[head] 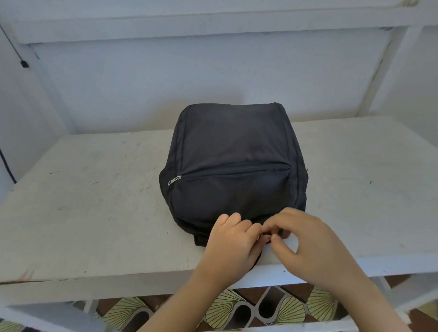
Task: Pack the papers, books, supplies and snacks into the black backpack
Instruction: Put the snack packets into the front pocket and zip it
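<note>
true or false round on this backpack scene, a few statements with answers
1. The backpack lies on the white table. True.
2. The front zipper gapes open. False: it is closed, with its pull at the left end.
3. The left hand and the right hand are both at the backpack's near end. True.
4. The right hand lies flat on the table, away from the backpack. False: its fingers are curled and pinch at the backpack's near edge.
5. Books are stacked beside the backpack. False: no books are in view on the table.
</note>
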A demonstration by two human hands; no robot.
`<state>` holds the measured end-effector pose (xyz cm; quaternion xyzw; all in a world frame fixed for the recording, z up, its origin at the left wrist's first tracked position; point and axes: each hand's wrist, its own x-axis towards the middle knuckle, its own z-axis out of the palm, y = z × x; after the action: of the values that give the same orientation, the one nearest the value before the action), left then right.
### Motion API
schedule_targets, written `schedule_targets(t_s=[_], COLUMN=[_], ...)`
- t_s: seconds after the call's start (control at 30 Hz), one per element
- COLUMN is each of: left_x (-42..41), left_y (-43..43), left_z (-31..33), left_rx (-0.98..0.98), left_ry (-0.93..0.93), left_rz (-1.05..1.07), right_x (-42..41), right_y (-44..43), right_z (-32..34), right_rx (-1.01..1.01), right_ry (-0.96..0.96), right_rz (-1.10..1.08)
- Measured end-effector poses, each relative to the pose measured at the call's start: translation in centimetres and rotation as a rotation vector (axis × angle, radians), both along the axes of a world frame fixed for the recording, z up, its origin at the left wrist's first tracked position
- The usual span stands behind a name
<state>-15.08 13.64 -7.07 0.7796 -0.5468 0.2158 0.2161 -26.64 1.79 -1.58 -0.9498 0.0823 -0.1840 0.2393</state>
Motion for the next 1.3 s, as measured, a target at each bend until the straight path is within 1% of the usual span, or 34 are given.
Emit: schedule_targets(t_s=[0.07, 0.13, 0.2, 0.33, 0.47, 0.63, 0.87, 1.07, 1.2, 1.3], left_x=[-0.1, -0.2, -0.5, -0.4, 1.9, 6.5, 13.5, 17.8, 19.1, 19.8], left_y=[0.2, 0.4, 0.7, 2.4, 6.1, 9.9, 12.1, 9.6, 8.0, 6.8], left_z=[0.1, 0.4, 0.6, 0.4, -0.4, -1.2, -1.2, -0.3, -0.3, -0.2], left_rx=[-0.018, -0.076, -0.113, -0.117, -0.141, -0.056, 0.017, 0.053, 0.065, 0.062], left_ry=[0.069, 0.131, 0.126, 0.022, -0.026, -0.205, -0.219, -0.102, 0.043, 0.166], left_rz=[0.007, -0.013, -0.016, 0.076, 0.222, 0.283, 0.458, 0.568, 0.621, 0.691], right_x=[0.2, 0.6, 1.0, 1.5, 1.9, 2.1, 1.9, 1.4, 1.4, 1.5], right_y=[-0.7, -1.3, -1.9, -2.7, -2.4, -2.0, -1.5, -1.5, -1.2, -1.0], right_z=[-0.8, -2.3, -3.9, -6.4, -7.2, -7.8, -8.2, -8.4, -8.6, -8.7], right_rx=[-0.099, -0.242, -0.316, -0.302, -0.293, -0.281, -0.269, -0.24, -0.178, -0.168], right_ry=[-0.065, -0.013, 0.029, -0.153, -0.267, -0.314, -0.327, -0.34, -0.341, -0.343], right_rz=[-0.03, -0.047, -0.064, -0.103, -0.107, -0.113, -0.134, -0.145, -0.15, -0.158])
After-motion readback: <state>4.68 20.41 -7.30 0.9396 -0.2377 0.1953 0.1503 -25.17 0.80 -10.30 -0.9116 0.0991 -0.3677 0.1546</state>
